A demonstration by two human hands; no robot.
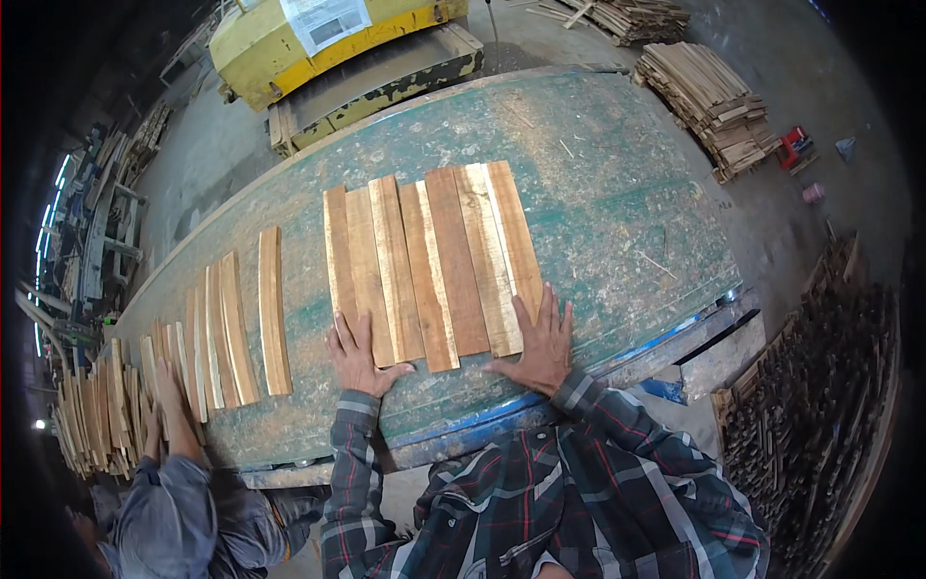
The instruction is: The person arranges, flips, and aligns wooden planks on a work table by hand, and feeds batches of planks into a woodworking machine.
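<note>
Several wooden strips (454, 261) lie side by side on a worn green table (617, 183), forming a flat panel with uneven ends. Their colours run from pale yellow to reddish brown. At the panel's near left corner, my left hand (359, 359) rests with fingers spread against the outermost strip. My right hand (542, 345) touches the near right corner, also spread, its thumb pointing inward. Both hands are open and hold nothing. A single separate strip (274, 309) lies to the left of the panel.
On the left, a co-worker's hands (174, 396) touch more strips (217, 333) on the table. A yellow machine (338, 48) stands beyond the far edge. Stacked boards (704, 101) sit on the floor at far right, and a large pile of dark sticks (810, 425) is at near right.
</note>
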